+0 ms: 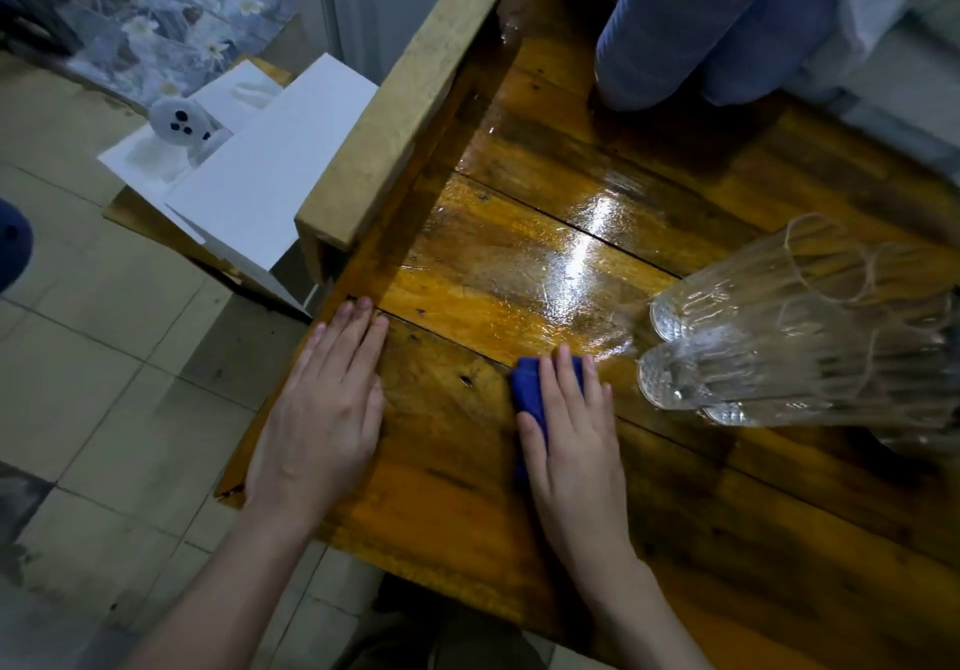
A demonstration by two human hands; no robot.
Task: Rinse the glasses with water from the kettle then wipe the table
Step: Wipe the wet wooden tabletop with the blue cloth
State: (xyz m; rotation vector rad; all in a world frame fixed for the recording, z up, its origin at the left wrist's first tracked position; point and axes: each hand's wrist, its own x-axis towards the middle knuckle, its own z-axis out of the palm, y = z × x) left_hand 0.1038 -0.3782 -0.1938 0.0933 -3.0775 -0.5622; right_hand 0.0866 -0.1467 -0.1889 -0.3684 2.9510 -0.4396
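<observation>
My right hand (574,440) lies flat on a dark blue cloth (524,394), pressing it onto the wooden table (727,513). A shiny wet patch (550,274) covers the boards just beyond the cloth. My left hand (327,409) rests palm down at the table's left edge, fingers together, holding nothing. Several clear ribbed glasses (769,336) stand in a cluster at the right, close to the cloth. No kettle is in view.
Two blue-grey ribbed cylinders (675,30) stand at the far side of the table. A raised wooden rail (395,108) runs along the left edge. White boxes with a small white device (179,123) sit on a low surface over the tiled floor (104,383).
</observation>
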